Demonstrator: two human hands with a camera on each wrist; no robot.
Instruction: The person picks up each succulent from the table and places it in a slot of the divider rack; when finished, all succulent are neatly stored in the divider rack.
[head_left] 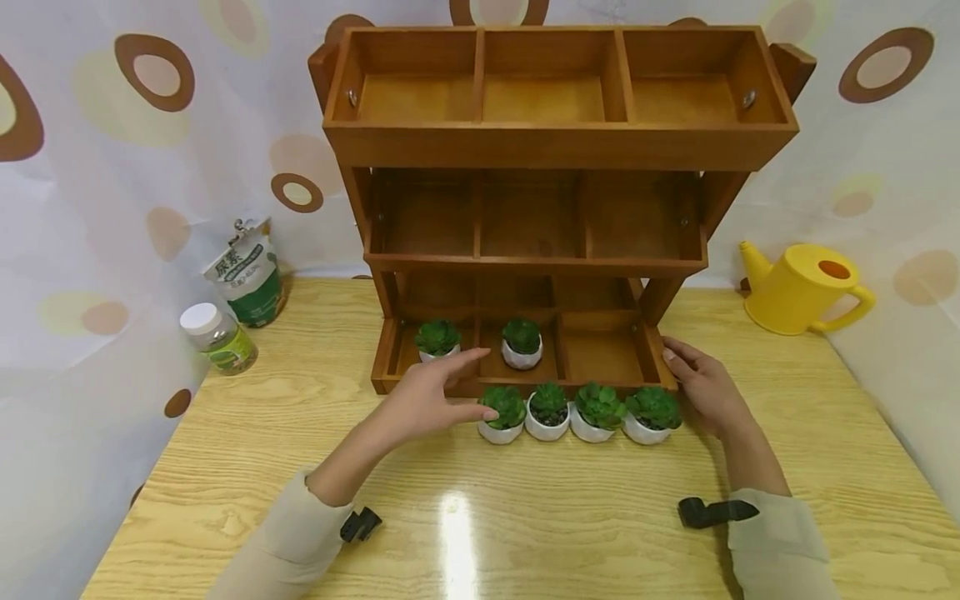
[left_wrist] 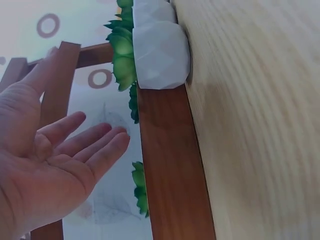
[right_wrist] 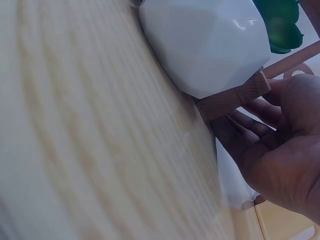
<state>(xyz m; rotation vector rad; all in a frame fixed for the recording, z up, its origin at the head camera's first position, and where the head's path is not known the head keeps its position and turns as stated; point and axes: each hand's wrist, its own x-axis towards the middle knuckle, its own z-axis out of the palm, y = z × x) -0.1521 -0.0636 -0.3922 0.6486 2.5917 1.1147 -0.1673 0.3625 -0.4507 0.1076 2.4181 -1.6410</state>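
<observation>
A three-tier wooden shelf [head_left: 562, 150] with divided compartments stands on the table. Two potted succulents sit in its bottom tier, one in the left compartment [head_left: 438, 337] and one in the middle [head_left: 522, 343]. Several more, such as this succulent [head_left: 599, 408] in a faceted white pot, line up along the shelf's front. My left hand [head_left: 429, 400] hovers with spread fingers at the row's left end, its thumb over the leftmost succulent [head_left: 501, 415]; the left wrist view shows nothing in the palm. My right hand [head_left: 705, 385] holds the bottom tier's right side, thumb at the top edge.
A yellow watering can [head_left: 802, 287] stands at the back right. On the left are a white-lidded jar [head_left: 220, 340] and a green-and-white bag [head_left: 247, 275] with a clip. A patterned curtain [head_left: 157, 167] hangs behind the wood-grain table [head_left: 585, 517].
</observation>
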